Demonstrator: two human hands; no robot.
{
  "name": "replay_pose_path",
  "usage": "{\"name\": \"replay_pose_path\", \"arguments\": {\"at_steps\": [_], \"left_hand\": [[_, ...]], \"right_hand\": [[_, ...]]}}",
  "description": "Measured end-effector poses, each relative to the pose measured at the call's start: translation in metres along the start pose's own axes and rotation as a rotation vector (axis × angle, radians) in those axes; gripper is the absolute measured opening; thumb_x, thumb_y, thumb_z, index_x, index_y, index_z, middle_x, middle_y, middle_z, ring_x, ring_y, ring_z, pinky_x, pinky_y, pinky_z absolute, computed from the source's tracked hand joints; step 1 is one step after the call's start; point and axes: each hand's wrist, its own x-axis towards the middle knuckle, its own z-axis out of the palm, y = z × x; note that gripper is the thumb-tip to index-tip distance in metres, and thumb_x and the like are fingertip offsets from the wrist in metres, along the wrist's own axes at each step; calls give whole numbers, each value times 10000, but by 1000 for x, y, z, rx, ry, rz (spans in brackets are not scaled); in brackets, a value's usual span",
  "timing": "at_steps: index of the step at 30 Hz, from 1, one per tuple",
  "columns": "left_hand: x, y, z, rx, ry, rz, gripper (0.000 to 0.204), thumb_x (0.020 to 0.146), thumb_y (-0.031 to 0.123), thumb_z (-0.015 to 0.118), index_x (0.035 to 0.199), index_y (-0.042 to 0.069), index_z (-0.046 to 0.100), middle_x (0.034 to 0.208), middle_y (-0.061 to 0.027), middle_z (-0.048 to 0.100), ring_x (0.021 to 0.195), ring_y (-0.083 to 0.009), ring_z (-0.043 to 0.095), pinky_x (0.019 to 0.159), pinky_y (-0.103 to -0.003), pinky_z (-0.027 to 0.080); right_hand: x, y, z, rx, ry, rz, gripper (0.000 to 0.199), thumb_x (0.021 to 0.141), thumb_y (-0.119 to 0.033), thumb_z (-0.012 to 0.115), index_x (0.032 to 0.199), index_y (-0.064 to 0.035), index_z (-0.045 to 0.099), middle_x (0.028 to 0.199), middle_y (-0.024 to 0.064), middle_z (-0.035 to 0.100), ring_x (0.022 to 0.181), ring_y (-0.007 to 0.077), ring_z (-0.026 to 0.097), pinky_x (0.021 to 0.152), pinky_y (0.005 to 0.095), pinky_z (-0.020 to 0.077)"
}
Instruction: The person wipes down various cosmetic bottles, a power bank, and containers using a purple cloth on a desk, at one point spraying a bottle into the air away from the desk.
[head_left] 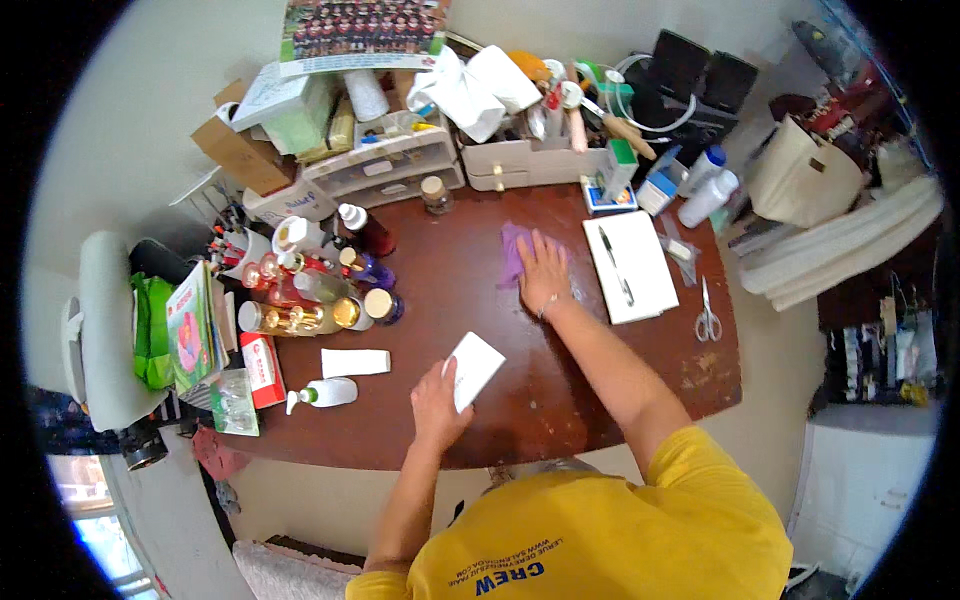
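Note:
In my left hand, near the front of the table, is a flat white rectangular item; whether it is a thin box or a pad I cannot tell. The fingers close around its left edge and it tilts above the tabletop. Farther away, my right hand lies flat with fingers stretched out on a crumpled purple cloth, pressing it to the table. Part of the cloth is hidden under the palm. Just right of that hand is a white notebook with a black pen lying on it.
The brown table holds a white tube, a pump bottle and several cosmetic bottles on the left. Scissors lie near the right edge. White drawers and a crowded organizer line the back.

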Motion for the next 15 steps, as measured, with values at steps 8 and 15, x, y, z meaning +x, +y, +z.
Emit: {"name": "replay_pose_path", "arguments": {"at_steps": [8, 15], "left_hand": [[1, 13, 8, -37, 29, -133, 856, 627, 200, 764, 1375, 100, 363, 1312, -169, 424, 1197, -369, 418, 954, -515, 344], [3, -3, -11, -247, 105, -266, 954, 594, 185, 776, 1416, 57, 310, 1325, -175, 465, 1198, -364, 439, 1014, -464, 351]], "right_hand": [[80, 13, 10, -15, 54, -154, 560, 833, -208, 560, 1372, -219, 410, 1479, 129, 282, 1340, 342, 271, 1100, 506, 182], [-123, -16, 6, 115, -60, -507, 503, 758, -100, 588, 1248, -211, 550, 1381, 125, 421, 1281, 340, 363, 1088, 538, 214]]}}
